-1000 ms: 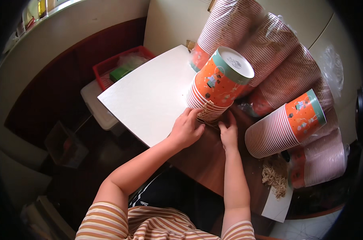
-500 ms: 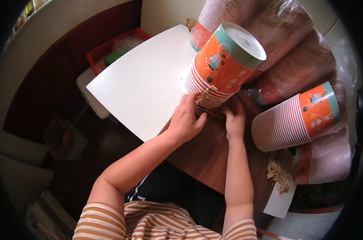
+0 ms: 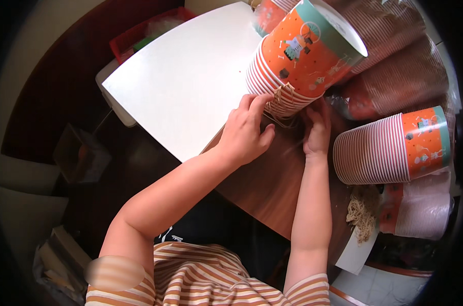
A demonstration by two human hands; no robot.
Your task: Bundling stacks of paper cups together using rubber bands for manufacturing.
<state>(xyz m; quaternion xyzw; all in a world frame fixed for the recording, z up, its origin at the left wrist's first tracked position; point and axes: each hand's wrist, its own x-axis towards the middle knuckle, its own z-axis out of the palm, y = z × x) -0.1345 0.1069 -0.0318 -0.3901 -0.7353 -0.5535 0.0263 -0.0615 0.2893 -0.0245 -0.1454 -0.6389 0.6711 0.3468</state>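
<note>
An upside-down stack of orange paper cups (image 3: 305,58) with teal bands and white bases stands tilted beside the white board. A loose bunch of thin tan bands or strings (image 3: 281,102) lies against its lower rims; their exact kind is unclear. My left hand (image 3: 244,127) reaches to these strands with its fingertips, its thumb spread apart. On the other side, my right hand (image 3: 318,127) has its fingers up against the stack's lower right edge, partly in shadow. No object shows in its palm. A second cup stack (image 3: 389,148) lies on its side to the right.
A white board (image 3: 175,86) covers the left of the brown wooden table (image 3: 262,188). Plastic-wrapped cup stacks (image 3: 394,81) crowd the far right, another (image 3: 420,209) lies nearer. A tan tangle (image 3: 363,211) sits by a white strip (image 3: 356,252). A red basket (image 3: 120,46) stands behind.
The view has shifted a little, so the cups appear higher and farther right. My right hand has slid up along the stack's edge, and my left hand stays at the tan strands.
</note>
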